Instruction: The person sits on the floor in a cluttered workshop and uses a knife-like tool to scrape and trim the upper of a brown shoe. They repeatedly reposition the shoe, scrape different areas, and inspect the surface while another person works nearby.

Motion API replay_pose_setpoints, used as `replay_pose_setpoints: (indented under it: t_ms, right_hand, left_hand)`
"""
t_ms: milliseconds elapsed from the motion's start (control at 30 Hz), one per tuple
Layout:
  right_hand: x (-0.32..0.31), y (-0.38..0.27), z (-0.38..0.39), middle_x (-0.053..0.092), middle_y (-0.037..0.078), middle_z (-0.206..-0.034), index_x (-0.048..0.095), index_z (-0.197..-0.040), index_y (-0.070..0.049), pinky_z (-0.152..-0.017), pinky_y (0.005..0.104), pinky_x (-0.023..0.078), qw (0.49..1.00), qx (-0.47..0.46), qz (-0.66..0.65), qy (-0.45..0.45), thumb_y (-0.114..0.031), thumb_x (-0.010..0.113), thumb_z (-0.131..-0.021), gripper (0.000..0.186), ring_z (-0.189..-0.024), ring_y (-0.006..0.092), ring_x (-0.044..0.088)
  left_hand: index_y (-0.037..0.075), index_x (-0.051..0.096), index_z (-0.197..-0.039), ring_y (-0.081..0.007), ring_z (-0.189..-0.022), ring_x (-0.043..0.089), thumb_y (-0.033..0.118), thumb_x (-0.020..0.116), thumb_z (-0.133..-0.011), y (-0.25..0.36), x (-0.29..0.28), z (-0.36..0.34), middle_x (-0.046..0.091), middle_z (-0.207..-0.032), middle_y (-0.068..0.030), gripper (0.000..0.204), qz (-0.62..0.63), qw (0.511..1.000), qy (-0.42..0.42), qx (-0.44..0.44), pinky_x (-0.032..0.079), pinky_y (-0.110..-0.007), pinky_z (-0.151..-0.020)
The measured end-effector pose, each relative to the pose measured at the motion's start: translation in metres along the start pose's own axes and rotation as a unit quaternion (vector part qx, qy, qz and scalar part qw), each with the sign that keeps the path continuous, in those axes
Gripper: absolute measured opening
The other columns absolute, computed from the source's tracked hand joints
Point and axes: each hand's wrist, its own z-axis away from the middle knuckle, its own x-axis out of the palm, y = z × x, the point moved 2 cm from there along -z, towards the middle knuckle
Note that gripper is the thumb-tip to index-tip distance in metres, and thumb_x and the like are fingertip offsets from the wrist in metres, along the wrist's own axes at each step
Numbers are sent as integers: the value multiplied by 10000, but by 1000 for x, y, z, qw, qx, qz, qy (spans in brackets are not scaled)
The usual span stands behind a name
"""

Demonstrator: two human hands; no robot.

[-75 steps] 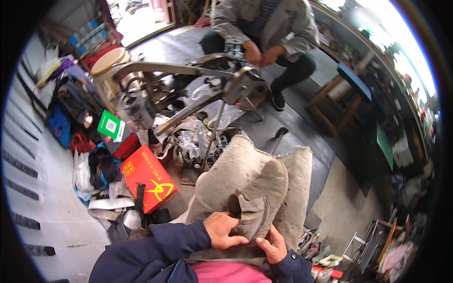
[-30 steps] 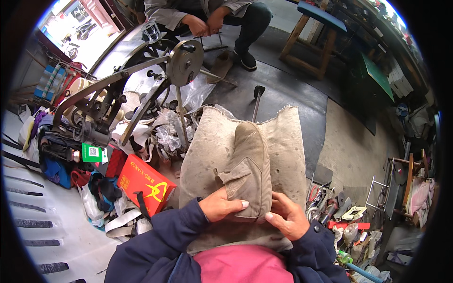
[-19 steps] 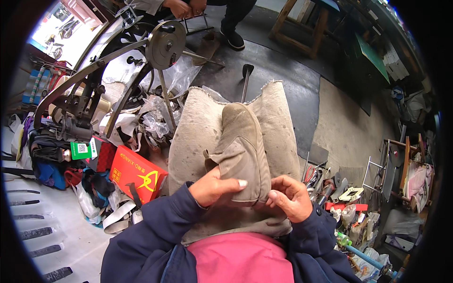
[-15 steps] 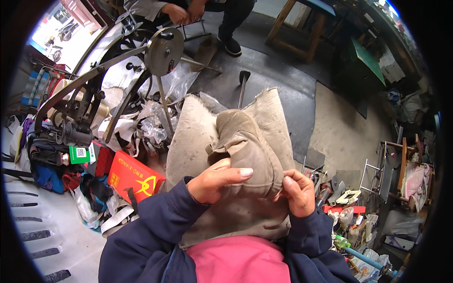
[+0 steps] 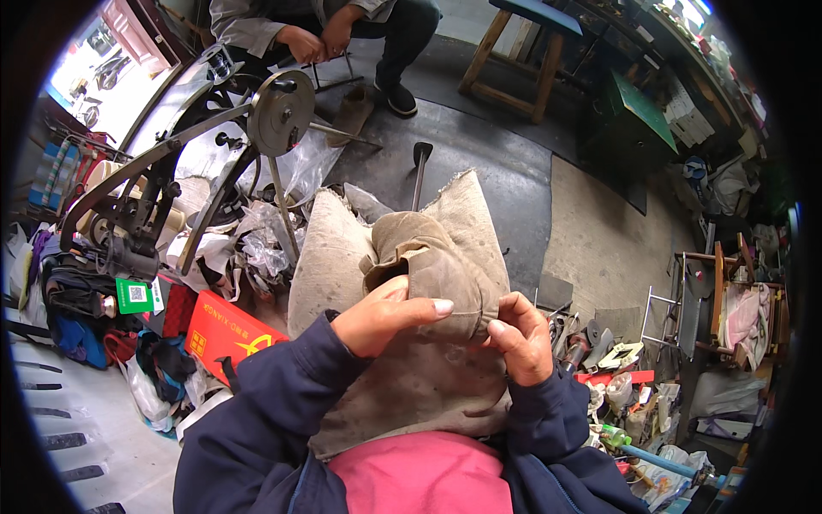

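A soft olive-brown shoe (image 5: 449, 283) lies over the worn beige cloth (image 5: 321, 291) on my lap, its rounded end pointing away from me. My left hand (image 5: 381, 317) grips it from the left, thumb laid on top; its other fingers are hidden at the dark opening and beneath. At the shoe's near right edge, my right hand (image 5: 522, 338) pinches the material between thumb and fingers. Whether anything small sits in that pinch cannot be made out.
To the left stands a hand-wheel sewing machine (image 5: 282, 111), with a red box (image 5: 227, 330) and piled scraps nearby. Tools and oddments (image 5: 621, 377) crowd the right side. Ahead, a seated person (image 5: 317, 34) has a tan shoe (image 5: 351, 111) beside their foot. A blue-topped stool (image 5: 535, 13) stands farther right.
The whole view has shifted slightly, with the surroundings now lower and further left. Both hands keep their hold on the shoe, and the right fingers are bent a little more over its edge.
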Motion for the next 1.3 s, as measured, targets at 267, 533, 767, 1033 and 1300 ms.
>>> replay_pose_setpoints:
  t_ms: [267, 533, 767, 1033, 1300]
  right_hand:
    - [6, 14, 7, 678, 78, -1092, 556, -1161, -13, -801, 301, 550, 999, 15, 34, -28, -106, 704, -917, 299, -967, 134, 646]
    - [6, 23, 14, 694, 90, -900, 647, -1046, 20, -704, 258, 526, 995, 67, 66, -28, -118, 653, -986, 150, -714, 127, 657]
    - [-4, 32, 18, 484, -43, -580, 470, -654, -79, -485, 244, 317, 972, -31, 231, 40, -141, 669, -945, 358, -503, 50, 419]
    - [-7, 46, 6, 315, -39, -529, 328, -668, -136, -334, 244, 189, 991, -116, 69, -12, -330, 484, -1085, 486, -385, 49, 239]
    - [-8, 49, 6, 312, -83, -529, 582, -916, -26, -362, 241, 158, 992, -41, 86, 82, -287, 472, -1093, 334, -395, 26, 237]
  left_hand:
    - [-31, 519, -1404, -157, -1173, 591, 207, 637, -951, -18, -9, 9, 646, -1282, -77, 525, -46, 999, 6, 0, 451, -318, -1034]
    - [-21, 553, -1368, -114, -1095, 582, 166, 563, -1037, -52, -23, 53, 671, -1199, -49, 380, -158, 980, 38, -115, 451, -286, -1008]
    - [-37, 641, -1200, -157, -860, 683, 225, 533, -1058, -63, -41, 92, 719, -960, -101, 317, -58, 949, 256, 173, 552, -298, -800]
    - [62, 664, -1040, -111, -606, 619, 239, 549, -1051, -155, -216, 158, 680, -854, -53, 211, -28, 807, 584, 85, 505, -268, -556]
    - [63, 694, -1166, -189, -688, 710, 223, 624, -977, -208, -330, 91, 718, -930, -102, 257, -161, 771, 616, -22, 541, -331, -583]
